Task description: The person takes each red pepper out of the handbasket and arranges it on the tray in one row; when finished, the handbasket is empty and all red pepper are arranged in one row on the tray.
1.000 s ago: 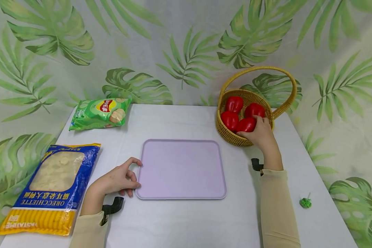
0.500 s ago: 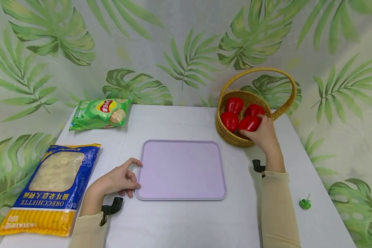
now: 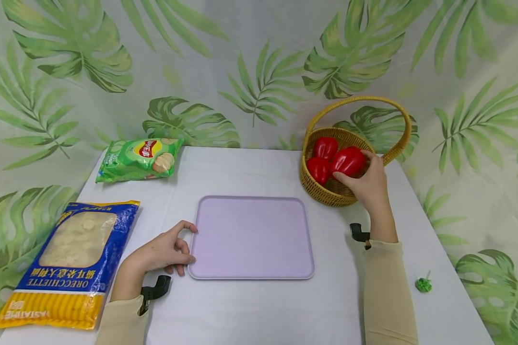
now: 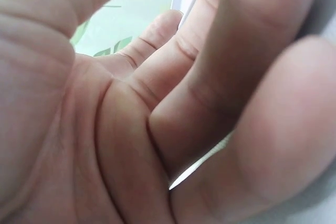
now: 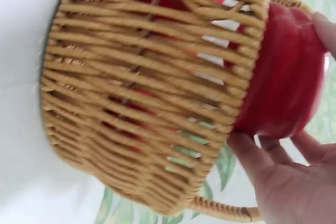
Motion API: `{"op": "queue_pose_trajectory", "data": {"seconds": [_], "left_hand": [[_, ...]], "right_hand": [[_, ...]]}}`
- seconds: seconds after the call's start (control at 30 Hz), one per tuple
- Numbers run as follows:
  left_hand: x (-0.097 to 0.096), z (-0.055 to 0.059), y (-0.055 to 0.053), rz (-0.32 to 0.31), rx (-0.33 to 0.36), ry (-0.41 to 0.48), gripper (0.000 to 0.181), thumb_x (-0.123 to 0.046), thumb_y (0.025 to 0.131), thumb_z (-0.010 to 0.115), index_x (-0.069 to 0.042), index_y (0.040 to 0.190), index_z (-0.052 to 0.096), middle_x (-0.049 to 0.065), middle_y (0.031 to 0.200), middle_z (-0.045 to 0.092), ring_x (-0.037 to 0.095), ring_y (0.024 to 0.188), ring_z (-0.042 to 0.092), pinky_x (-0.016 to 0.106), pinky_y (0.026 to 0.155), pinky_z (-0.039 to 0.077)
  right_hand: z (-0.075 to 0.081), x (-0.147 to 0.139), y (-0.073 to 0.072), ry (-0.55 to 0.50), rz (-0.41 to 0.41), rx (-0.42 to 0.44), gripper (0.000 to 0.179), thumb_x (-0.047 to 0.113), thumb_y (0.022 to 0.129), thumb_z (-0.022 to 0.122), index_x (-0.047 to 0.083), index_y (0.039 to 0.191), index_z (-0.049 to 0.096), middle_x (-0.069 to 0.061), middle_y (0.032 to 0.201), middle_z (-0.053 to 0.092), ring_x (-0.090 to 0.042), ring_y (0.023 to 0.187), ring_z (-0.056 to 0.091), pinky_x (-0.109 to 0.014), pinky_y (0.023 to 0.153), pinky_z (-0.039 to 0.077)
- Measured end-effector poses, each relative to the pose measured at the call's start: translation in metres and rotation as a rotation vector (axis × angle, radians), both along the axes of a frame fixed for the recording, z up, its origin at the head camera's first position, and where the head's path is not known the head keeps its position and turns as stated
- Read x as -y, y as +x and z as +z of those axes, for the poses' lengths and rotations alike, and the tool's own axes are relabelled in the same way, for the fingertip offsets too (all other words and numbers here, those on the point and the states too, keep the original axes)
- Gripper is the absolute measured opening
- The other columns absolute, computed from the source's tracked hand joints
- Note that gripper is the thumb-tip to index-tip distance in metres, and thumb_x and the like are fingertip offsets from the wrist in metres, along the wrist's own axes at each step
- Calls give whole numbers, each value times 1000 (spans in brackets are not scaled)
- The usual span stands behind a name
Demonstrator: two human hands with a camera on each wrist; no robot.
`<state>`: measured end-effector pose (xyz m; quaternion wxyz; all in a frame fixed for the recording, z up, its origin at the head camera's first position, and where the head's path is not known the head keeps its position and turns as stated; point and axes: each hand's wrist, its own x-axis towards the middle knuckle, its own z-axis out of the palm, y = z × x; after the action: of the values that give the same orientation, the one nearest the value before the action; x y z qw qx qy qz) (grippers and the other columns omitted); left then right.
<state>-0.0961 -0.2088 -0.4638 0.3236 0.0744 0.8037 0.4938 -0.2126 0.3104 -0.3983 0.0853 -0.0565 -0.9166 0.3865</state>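
Note:
My right hand (image 3: 371, 184) grips a red bell pepper (image 3: 347, 161) between thumb and fingers, at the right side of a wicker basket (image 3: 328, 195). In the right wrist view this glossy, lobed pepper (image 5: 286, 77) rises past the basket's rim (image 5: 252, 61), with fingers on two sides of it. Other red peppers lie in the basket, two of them plainly seen at its left. My left hand (image 3: 166, 247) touches the left edge of a pale purple tray (image 3: 252, 239) with thumb and index fingertips spread apart. Its other fingers bend loosely beneath, and its palm (image 4: 126, 145) fills the left wrist view.
A green chip bag (image 3: 140, 159) lies at the back left. In front of it is a large blue and yellow orecchiette bag (image 3: 69, 263). A small green tuft on a stick (image 3: 423, 285) lies at the right. The basket's tall handle (image 3: 362, 99) arches toward the leafy cloth behind.
My right hand has raised the gripped pepper from among the others, up and slightly right, so it now covers the one behind it. The left hand stays at the tray's edge.

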Motion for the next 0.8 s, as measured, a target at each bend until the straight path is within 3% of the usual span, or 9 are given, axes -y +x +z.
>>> {"op": "queue_pose_trajectory", "data": {"seconds": [0.17,0.43,0.57,0.8], "left_hand": [[0,0,0,8,11,-4,72,-15,93,81,-14,149,36,2,82,69,21,63,72,31,51,51],[0,-1,0,8,15,-5,73,-16,93,81,-13,149,35,4,82,70,21,63,73,31,51,52],[-1,-2,0,13,17,-7,72,-17,93,81,-13,148,36,4,81,71,21,62,72,31,51,52],[-3,-2,-2,23,-10,-44,66,-18,93,81,-14,143,39,4,78,71,21,60,72,32,51,51]], "right_hand": [[7,7,3,-97,15,-29,105,39,86,88,10,164,24,-18,163,38,-38,149,41,-59,117,47],[16,29,12,-347,84,-68,94,24,87,89,18,161,30,-7,164,40,-27,149,43,-47,120,46],[20,47,17,-452,129,-74,89,18,88,87,22,159,34,-6,164,40,-28,150,43,-46,119,46],[19,82,22,-549,225,-107,82,8,88,85,20,153,38,-5,162,39,-30,151,42,-44,112,52]]}}
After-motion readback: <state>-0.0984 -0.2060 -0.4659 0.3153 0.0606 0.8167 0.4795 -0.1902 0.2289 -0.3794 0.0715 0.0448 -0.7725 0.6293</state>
